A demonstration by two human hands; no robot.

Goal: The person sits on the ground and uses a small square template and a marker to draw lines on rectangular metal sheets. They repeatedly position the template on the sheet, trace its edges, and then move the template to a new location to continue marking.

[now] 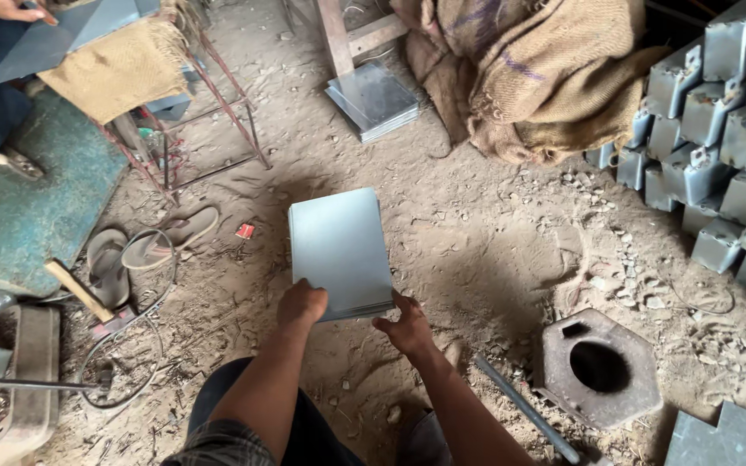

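Both hands hold a stack of grey metal sheets (339, 250) at the middle of the view, above the dirt floor (477, 233). The left hand (301, 305) grips the near-left corner, fingers curled shut around the edge. The right hand (405, 326) takes the near-right corner, thumb on top and fingers under the stack. The sheets are plain, rectangular and unmarked, with the long side running toward 12 o'clock.

At 12 o'clock a second pile of sheets (373, 99) lies on the floor beside a wooden post (335, 34). At 1 o'clock sits a heap of brown burlap (520, 69). At 2 to 3 o'clock grey metal boxes (718, 147) are stacked in rows, each with a small clasp; no labels can be read on them. At 4 o'clock a heavy hexagonal block (602, 367) with a round hole rests on the dirt, a metal rod (524, 410) just beside it. More grey plates (731, 440) show at 5 o'clock.

At 9 o'clock a pair of sandals (144, 250) lies near a hammer (84, 293) and a loop of wire (123, 380). A small red scrap (244, 230) lies near the sandals, between them and the sheets. At 10 to 11 o'clock a red-framed stand (218, 112) carries burlap and a sheet, and another person's hand (2, 10) rests at the top-left corner.
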